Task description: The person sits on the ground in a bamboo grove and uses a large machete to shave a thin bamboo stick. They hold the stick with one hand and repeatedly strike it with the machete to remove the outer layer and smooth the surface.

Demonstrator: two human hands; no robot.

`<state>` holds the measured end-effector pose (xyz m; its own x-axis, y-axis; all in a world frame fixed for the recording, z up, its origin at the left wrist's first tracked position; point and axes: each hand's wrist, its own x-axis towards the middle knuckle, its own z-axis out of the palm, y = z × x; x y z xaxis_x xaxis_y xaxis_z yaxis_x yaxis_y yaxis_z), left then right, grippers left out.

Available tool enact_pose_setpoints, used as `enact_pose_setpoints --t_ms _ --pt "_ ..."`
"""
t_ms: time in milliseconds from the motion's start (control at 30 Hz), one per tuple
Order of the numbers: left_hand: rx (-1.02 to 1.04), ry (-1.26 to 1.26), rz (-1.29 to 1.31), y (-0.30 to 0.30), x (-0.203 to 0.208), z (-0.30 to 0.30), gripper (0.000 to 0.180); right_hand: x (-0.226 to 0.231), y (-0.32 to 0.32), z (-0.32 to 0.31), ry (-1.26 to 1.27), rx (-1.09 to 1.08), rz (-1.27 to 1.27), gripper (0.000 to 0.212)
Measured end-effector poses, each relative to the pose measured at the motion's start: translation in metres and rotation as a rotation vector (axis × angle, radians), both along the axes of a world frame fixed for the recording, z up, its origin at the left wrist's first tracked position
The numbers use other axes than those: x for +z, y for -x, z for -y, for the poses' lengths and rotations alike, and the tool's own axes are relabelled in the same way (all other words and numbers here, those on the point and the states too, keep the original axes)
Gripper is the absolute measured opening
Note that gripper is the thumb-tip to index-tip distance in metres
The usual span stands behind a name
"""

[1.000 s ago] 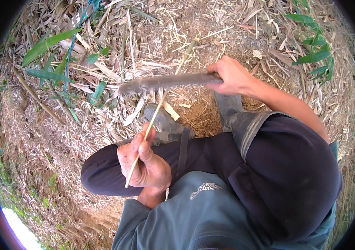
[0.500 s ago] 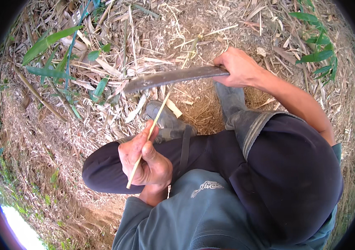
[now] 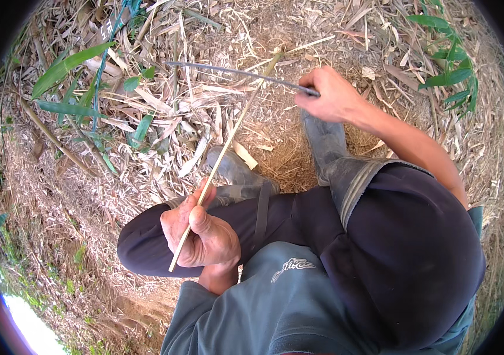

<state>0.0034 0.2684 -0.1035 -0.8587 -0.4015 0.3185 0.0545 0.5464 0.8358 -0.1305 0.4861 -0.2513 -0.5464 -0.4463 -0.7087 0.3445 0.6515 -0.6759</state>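
Note:
Between the thumb and fingers of my left hand (image 3: 204, 234) is a long, thin, pale strip of bamboo (image 3: 228, 145). It slants away to the upper right, and its far end looks greener and darker near the ground. My right hand (image 3: 332, 94) is closed around the near end of a long dark machete (image 3: 222, 70); the fingers hide its handle. The blade appears almost edge-on and points left. It crosses the strip close to the strip's far end. Whether blade and strip touch, I cannot tell.
My boots (image 3: 326, 142) stand on ground strewn with dry leaves and shavings (image 3: 199, 157). A pale wood chip (image 3: 245, 155) lies between them. Green leafy shoots grow at left (image 3: 71, 68) and right (image 3: 450, 77). A blue-green cord (image 3: 101, 77) hangs at upper left.
The machete has turned from showing its broad side to nearly edge-on and has moved farther out along the strip. My left hand has shifted slightly left and toward me with the strip.

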Motion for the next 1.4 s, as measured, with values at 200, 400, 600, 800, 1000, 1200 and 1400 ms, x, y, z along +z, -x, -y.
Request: enact_pose_setpoints --t_ms 200,400,600,800,1000,1200,1400 --pt "-0.065 0.046 0.041 -0.002 -0.001 0.000 0.019 0.044 -0.004 0.002 0.323 0.243 -0.245 0.021" --pt "-0.062 0.030 0.054 -0.001 0.000 -0.004 0.019 0.015 0.006 -0.005 0.026 0.289 -0.295 0.018" --pt "-0.058 0.030 0.049 -0.007 0.002 -0.010 0.017 0.024 -0.011 -0.008 0.326 0.256 -0.310 0.024" --pt "0.076 -0.003 0.076 -0.002 -0.004 0.002 0.016 0.007 -0.009 -0.007 0.048 0.197 -0.186 0.031" --pt "-0.071 0.031 0.056 -0.012 0.000 -0.008 0.016 0.003 -0.009 -0.012 0.137 0.246 -0.239 0.030" --pt "-0.130 0.045 0.089 -0.015 0.004 -0.009 0.017 0.039 0.002 -0.004 0.227 0.260 -0.135 0.028" --pt "-0.151 0.119 0.158 -0.010 0.007 -0.006 0.019 0.020 -0.004 -0.002 0.194 0.296 -0.187 0.022"
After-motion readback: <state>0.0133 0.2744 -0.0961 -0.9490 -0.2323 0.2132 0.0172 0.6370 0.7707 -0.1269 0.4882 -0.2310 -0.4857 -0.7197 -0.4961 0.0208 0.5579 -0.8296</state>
